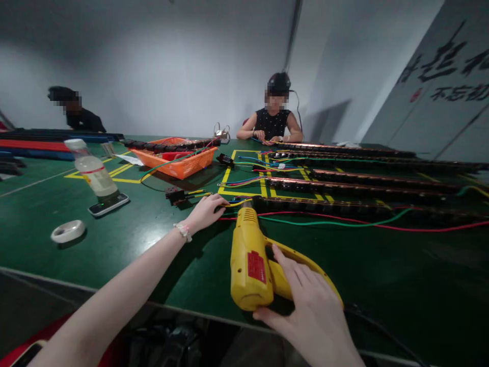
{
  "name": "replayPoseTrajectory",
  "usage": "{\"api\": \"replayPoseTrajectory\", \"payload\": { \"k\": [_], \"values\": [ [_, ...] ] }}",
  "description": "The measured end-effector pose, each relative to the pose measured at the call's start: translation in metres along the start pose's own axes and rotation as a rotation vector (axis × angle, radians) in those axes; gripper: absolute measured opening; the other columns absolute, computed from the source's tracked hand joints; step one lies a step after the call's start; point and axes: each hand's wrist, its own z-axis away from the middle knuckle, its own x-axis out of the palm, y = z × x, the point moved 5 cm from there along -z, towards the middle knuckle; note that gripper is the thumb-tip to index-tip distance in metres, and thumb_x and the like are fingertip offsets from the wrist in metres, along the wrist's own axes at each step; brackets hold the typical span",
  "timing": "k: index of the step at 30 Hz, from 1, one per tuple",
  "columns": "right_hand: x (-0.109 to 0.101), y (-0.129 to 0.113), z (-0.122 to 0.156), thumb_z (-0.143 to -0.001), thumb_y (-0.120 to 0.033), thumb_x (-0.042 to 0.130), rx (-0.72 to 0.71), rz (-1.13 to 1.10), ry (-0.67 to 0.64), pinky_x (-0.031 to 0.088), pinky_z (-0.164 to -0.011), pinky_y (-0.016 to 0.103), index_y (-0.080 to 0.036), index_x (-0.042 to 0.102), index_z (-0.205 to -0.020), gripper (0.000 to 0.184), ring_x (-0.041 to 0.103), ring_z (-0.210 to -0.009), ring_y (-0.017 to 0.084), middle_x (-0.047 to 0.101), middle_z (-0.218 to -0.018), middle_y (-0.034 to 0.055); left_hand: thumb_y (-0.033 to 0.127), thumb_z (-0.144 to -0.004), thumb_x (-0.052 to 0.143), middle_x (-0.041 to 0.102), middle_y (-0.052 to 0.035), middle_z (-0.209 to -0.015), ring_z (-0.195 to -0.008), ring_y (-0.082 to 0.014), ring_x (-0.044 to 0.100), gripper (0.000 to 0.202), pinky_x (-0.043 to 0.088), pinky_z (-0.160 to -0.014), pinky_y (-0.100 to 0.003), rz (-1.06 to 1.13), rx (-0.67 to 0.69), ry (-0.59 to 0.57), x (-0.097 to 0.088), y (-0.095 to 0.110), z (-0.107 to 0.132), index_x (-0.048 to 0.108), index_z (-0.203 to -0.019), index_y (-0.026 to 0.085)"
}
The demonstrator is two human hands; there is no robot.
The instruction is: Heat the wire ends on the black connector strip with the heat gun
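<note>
My right hand [311, 300] is wrapped round the handle of a yellow heat gun [250, 255], whose nozzle points away from me. Just past the nozzle lie thin wires [239, 202] that run into a long dark strip [305, 205]. My left hand [206, 211] is closed on these wires, left of the nozzle, with the fingertips pinched together. Near that hand is a black connector [175, 195] on the wire ends. A green wire [324, 223] and a red wire [420, 229] stretch along the near side of the strip.
An orange basket [183, 167] stands at the back left with a strip across it. A bottle [93, 171], a phone [109, 205] and a white ring-shaped object [69, 232] are at left. More strips [355, 187] lie at right. Two people sit across the green table [148, 239].
</note>
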Motion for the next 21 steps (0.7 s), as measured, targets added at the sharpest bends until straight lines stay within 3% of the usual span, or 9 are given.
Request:
{"api": "replayPoseTrajectory", "payload": {
  "k": [4,8,15,21],
  "values": [
    [0.008,-0.003,0.001,-0.062,-0.080,0.056,0.011,0.011,-0.029,0.044,-0.070,0.036,-0.019,0.040,-0.136,0.097,0.059,-0.081,0.023,0.064,-0.099,0.0057,0.027,-0.088,0.048,0.060,-0.0057,-0.098,-0.092,-0.0181,0.057,0.017,0.045,-0.084,-0.032,0.024,0.015,0.016,-0.001,-0.003,0.002,0.062,-0.095,0.019],
    [0.013,-0.006,0.002,-0.064,-0.078,0.056,0.007,0.003,-0.021,0.043,-0.072,0.036,-0.017,0.041,-0.136,0.095,0.058,-0.082,0.023,0.063,-0.100,0.0067,0.030,-0.088,0.049,0.056,-0.0049,-0.092,-0.084,-0.0156,0.055,0.017,0.045,-0.077,-0.028,0.095,0.064,0.016,-0.004,-0.007,0.002,0.061,-0.087,0.018],
    [0.005,-0.029,-0.006,-0.066,-0.083,0.047,-0.080,-0.023,0.061,0.045,-0.065,0.035,-0.011,0.056,-0.122,0.092,0.060,-0.075,0.022,0.067,-0.093,0.0082,0.039,-0.086,0.051,0.051,-0.0017,-0.080,-0.070,-0.0113,0.049,0.028,0.040,-0.065,-0.024,0.176,0.063,0.021,-0.009,-0.018,-0.004,0.058,-0.072,0.016],
    [0.004,-0.041,-0.013,-0.070,-0.085,0.036,-0.074,-0.065,0.129,0.046,-0.064,0.032,-0.014,0.064,-0.113,0.088,0.063,-0.070,0.018,0.069,-0.086,0.0039,0.045,-0.090,0.038,0.050,0.0001,-0.066,-0.061,-0.0102,0.047,0.047,0.036,-0.060,-0.023,0.386,-0.093,-0.011,-0.007,-0.029,-0.015,0.056,-0.059,0.014]
  ]
}}
